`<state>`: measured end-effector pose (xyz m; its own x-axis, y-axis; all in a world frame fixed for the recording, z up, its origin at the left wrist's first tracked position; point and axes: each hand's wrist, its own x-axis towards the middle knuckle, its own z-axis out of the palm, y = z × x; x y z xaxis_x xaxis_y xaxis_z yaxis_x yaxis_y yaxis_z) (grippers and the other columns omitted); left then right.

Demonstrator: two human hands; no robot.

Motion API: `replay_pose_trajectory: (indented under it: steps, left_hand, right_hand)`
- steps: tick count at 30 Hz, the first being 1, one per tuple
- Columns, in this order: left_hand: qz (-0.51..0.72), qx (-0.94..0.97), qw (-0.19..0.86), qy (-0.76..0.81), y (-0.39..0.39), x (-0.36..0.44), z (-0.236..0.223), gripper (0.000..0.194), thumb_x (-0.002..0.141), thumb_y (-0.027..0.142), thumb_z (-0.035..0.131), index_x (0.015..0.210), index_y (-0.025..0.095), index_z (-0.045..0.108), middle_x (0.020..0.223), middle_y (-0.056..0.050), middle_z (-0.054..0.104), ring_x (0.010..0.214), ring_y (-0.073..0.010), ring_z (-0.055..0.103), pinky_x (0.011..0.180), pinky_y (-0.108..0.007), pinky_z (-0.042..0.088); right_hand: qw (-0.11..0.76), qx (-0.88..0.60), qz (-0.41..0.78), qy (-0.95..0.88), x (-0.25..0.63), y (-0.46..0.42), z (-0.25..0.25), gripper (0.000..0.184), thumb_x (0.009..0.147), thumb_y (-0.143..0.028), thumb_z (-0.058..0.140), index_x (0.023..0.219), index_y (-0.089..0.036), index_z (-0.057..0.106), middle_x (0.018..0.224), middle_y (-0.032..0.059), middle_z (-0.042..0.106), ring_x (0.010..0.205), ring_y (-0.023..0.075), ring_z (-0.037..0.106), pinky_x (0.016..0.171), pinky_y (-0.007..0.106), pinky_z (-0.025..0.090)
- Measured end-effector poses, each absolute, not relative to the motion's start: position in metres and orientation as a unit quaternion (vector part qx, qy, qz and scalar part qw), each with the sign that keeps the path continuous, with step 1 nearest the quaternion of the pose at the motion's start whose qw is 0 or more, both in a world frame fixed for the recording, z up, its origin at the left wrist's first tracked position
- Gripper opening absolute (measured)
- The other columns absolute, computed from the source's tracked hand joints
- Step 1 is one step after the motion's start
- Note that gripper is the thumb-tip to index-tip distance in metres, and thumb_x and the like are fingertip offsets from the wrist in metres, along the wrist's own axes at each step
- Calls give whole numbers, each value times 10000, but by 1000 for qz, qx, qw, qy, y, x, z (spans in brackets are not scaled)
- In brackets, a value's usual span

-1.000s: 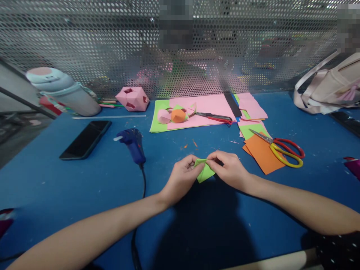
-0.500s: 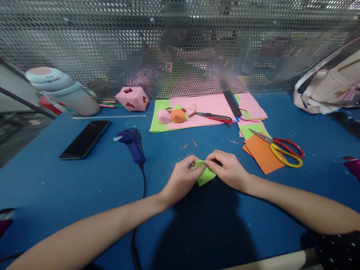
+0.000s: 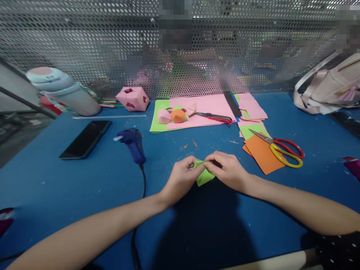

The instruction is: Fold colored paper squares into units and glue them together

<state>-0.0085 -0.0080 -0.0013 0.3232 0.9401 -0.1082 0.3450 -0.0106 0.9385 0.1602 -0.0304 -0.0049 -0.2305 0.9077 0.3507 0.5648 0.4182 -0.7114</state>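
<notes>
A small folded piece of green paper (image 3: 206, 177) is held between both hands above the blue table. My left hand (image 3: 184, 176) pinches its left side, thumb pressed on the near face. My right hand (image 3: 227, 169) grips the upper right edge between thumb and forefinger. Creases run across the paper, and its far side is hidden by my fingers. Just beyond my hands lie tiny orange paper scraps (image 3: 195, 143). To the left a blue hot glue gun (image 3: 132, 144) rests on its side, its cord running toward me.
Scissors (image 3: 281, 148) lie on orange paper squares (image 3: 263, 155) at the right. Behind are pink and green sheets (image 3: 202, 103), a craft knife (image 3: 213, 117) and folded paper pieces (image 3: 178, 116). A pink paper polyhedron (image 3: 133, 99), phone (image 3: 86, 140) and bottle (image 3: 74, 95) stand left; a mesh panel (image 3: 112, 48) rises behind.
The green paper has shifted very slightly left, and my right thumb and fingertips have moved a little left along its edge. Everything else on the table stays put.
</notes>
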Motion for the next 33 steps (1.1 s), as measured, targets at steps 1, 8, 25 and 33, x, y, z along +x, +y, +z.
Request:
replay_pose_trajectory:
  steps: [1, 8, 25, 33]
  left_hand:
    - [304, 643, 493, 501, -8, -9, -1, 278, 770, 364, 622, 634, 153, 502, 557, 59, 415, 530, -70, 369, 478, -182, 285]
    - [322, 664, 487, 468, -5, -9, 4, 227, 855, 351, 529, 919, 186, 671, 903, -6, 674, 838, -137, 579, 745, -203, 432]
    - [332, 704, 416, 470, -3, -14, 5, 253, 852, 377, 527, 826, 189, 695, 861, -14, 709, 818, -162, 621, 740, -229, 465]
    - [332, 692, 445, 462, -3, -12, 0, 178, 788, 326, 604, 866, 177, 663, 815, -15, 687, 726, -137, 599, 661, -214, 468]
  right_hand:
    - [382, -492, 225, -749, 161, -30, -5, 96, 870, -208, 539, 849, -171, 625, 777, 7, 636, 727, 108, 573, 682, 213, 413]
    - [390, -502, 219, -740, 166, -28, -7, 120, 856, -155, 519, 778, -172, 608, 713, -11, 622, 666, 97, 561, 634, 205, 397]
    - [371, -511, 211, -746, 165, -29, -7, 87, 845, -240, 558, 812, -183, 616, 718, -5, 615, 659, 110, 545, 622, 222, 394]
    - [368, -508, 234, -742, 168, -27, -12, 140, 873, -222, 529, 814, -183, 650, 749, 2, 670, 683, 113, 595, 639, 216, 403]
